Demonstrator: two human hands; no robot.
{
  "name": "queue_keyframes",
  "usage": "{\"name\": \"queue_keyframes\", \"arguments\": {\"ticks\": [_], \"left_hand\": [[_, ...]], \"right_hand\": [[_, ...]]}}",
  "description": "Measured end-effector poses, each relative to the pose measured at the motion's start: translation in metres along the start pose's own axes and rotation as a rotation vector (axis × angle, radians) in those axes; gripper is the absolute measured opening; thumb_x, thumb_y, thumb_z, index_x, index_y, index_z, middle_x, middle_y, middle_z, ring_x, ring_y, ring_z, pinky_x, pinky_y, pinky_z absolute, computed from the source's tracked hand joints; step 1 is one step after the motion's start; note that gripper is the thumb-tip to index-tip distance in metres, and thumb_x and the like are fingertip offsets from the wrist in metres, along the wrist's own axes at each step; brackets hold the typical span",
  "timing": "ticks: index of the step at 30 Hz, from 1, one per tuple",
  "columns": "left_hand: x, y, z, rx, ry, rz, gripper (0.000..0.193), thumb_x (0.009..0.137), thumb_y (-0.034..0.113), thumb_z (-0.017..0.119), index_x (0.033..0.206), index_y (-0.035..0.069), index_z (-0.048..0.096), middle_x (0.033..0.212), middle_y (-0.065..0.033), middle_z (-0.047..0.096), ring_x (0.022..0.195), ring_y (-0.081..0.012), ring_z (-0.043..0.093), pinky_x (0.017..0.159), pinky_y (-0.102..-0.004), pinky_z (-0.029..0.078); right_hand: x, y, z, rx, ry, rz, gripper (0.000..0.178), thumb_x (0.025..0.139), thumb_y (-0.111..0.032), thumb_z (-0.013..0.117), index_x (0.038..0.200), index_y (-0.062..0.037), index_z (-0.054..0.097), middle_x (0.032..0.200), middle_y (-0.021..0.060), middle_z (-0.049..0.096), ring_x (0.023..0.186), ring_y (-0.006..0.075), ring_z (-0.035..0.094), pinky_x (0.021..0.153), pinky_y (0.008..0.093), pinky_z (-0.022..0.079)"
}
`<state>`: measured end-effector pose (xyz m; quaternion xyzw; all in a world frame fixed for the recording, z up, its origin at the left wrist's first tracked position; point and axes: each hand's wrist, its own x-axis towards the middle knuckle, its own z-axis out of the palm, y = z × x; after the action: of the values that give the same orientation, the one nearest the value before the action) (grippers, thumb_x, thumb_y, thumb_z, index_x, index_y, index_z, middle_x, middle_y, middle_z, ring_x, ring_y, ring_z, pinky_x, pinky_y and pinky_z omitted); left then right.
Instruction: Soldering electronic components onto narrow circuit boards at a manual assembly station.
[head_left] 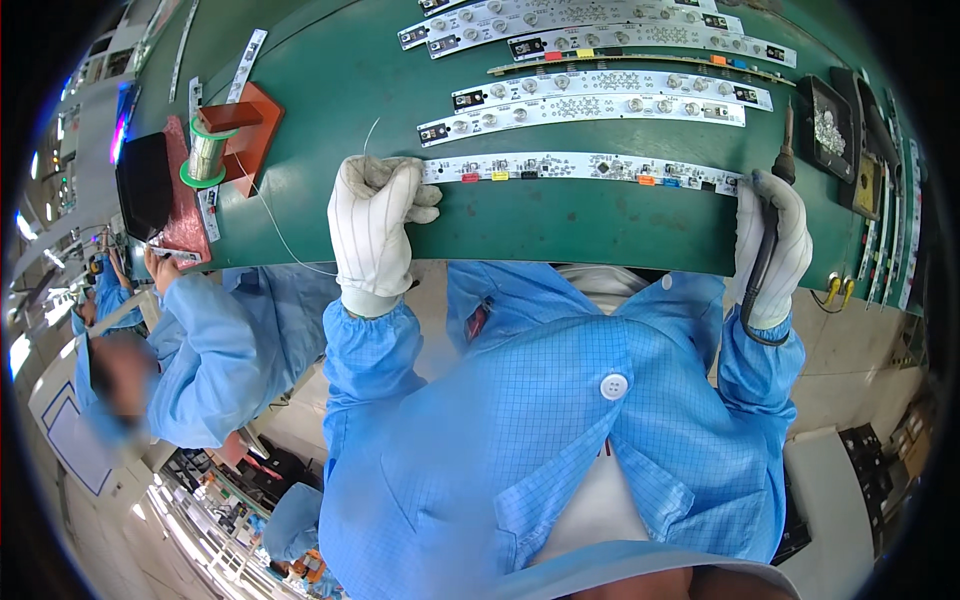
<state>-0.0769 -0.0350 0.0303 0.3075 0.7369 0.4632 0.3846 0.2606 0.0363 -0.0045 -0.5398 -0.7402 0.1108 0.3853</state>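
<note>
In the head view, the gloved left hand [375, 225] curls its fingers around a thin wire [270, 219], beside the left end of a white circuit strip [580, 168] on the green worktop [560, 228]. The gloved right hand [788, 235], by the strip's right end, has its fingers closed around a soldering iron [785, 165].

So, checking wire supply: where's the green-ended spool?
The spool is upper left in the head view, at the orange stand, left of the left hand.
</note>
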Motion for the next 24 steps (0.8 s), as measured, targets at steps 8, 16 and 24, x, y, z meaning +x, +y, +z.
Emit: {"name": "queue_keyframes", "arguments": {"ticks": [8, 16, 24], "left_hand": [[0.003, -0.005, 0.009, -0.312, -0.019, -0.021, 0.026, 0.090, 0.016, 0.063, 0.098, -0.005, 0.052, 0.082, -0.0126, 0.063, 0.066, -0.0160, 0.061, 0.062, -0.0246, 0.050], [0.010, -0.020, 0.025, -0.804, -0.156, 0.112, 0.017, 0.089, -0.004, 0.059, 0.095, 0.009, 0.050, 0.104, -0.0127, 0.059, 0.078, -0.0189, 0.062, 0.067, -0.0274, 0.055], [0.014, -0.024, 0.028, -0.840, -0.217, 0.078, 0.019, 0.088, -0.007, 0.056, 0.097, 0.010, 0.052, 0.114, -0.0166, 0.056, 0.085, -0.0206, 0.062, 0.069, -0.0267, 0.056]], "right_hand": [[-0.006, 0.007, -0.005, 0.422, 0.143, 0.335, 0.023, 0.088, -0.004, 0.067, 0.108, -0.0015, 0.056, 0.092, 0.0129, 0.066, 0.070, 0.0144, 0.063, 0.063, 0.0256, 0.053], [-0.004, 0.032, -0.010, 0.633, 0.149, 0.123, 0.032, 0.090, 0.004, 0.059, 0.118, -0.0053, 0.046, 0.105, 0.0220, 0.066, 0.098, 0.0272, 0.067, 0.080, 0.0345, 0.057], [-0.005, 0.032, -0.015, 0.603, 0.182, 0.089, 0.040, 0.086, 0.008, 0.059, 0.120, -0.0068, 0.044, 0.109, 0.0237, 0.066, 0.100, 0.0269, 0.067, 0.084, 0.0309, 0.055]]}}
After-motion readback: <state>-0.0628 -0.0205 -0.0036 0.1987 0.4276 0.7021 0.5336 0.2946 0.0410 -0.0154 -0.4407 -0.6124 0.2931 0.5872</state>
